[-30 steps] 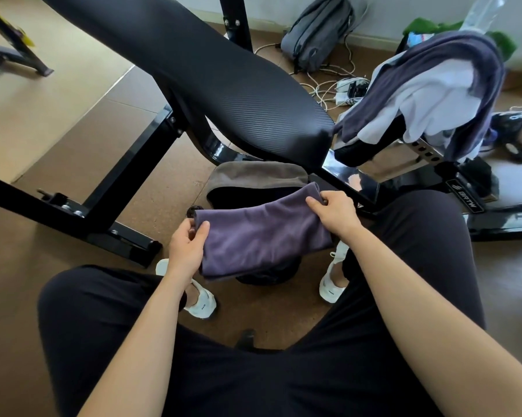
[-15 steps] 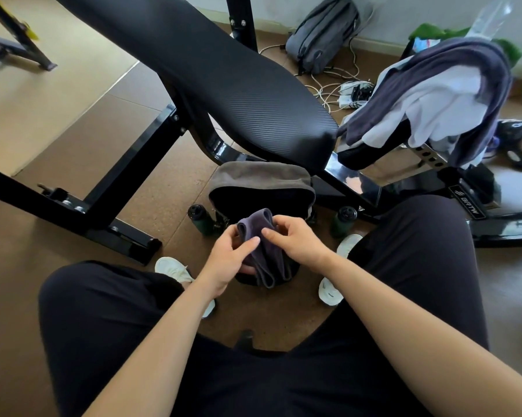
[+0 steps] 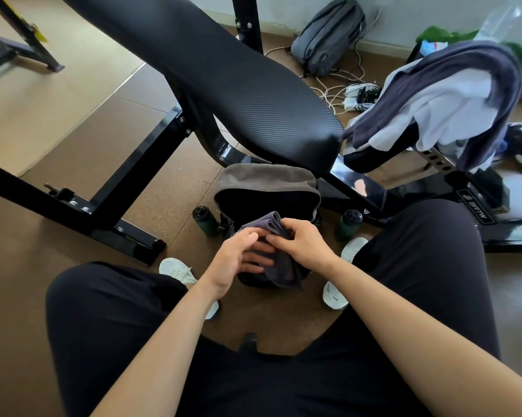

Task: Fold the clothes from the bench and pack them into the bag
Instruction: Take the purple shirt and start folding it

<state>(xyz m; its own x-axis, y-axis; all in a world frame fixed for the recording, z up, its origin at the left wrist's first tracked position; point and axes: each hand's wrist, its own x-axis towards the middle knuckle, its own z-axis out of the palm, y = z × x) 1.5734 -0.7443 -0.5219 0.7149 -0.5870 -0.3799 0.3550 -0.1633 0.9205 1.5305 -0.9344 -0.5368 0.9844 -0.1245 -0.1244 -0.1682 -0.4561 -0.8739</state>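
Seated person, knees wide, dark trousers. Left hand (image 3: 238,257) and right hand (image 3: 301,248) were drawn together, fingertips nearly meeting, both clamped on a folded purple cloth (image 3: 279,267). Left fingers curled under the cloth with the thumb on top; right fingers pinched its upper layers. The folded edges showed as loops at the far end of the bundle.

The cloth was held just above the open mouth of a grey-topped bag (image 3: 262,180). The bag stood on the floor (image 3: 151,188), partly under the near end of the bench (image 3: 223,79), between two white shoes (image 3: 178,270). A dark green bottle (image 3: 205,221) stood upright just left of the bag, a second bottle (image 3: 348,224) just right of it.

More clothes (image 3: 440,100), purple-grey over white, lay heaped on the right-hand section of the bench, hanging over its edges. A grey backpack (image 3: 329,34) lay by the far wall, with white cables (image 3: 338,91) tangled beside it.
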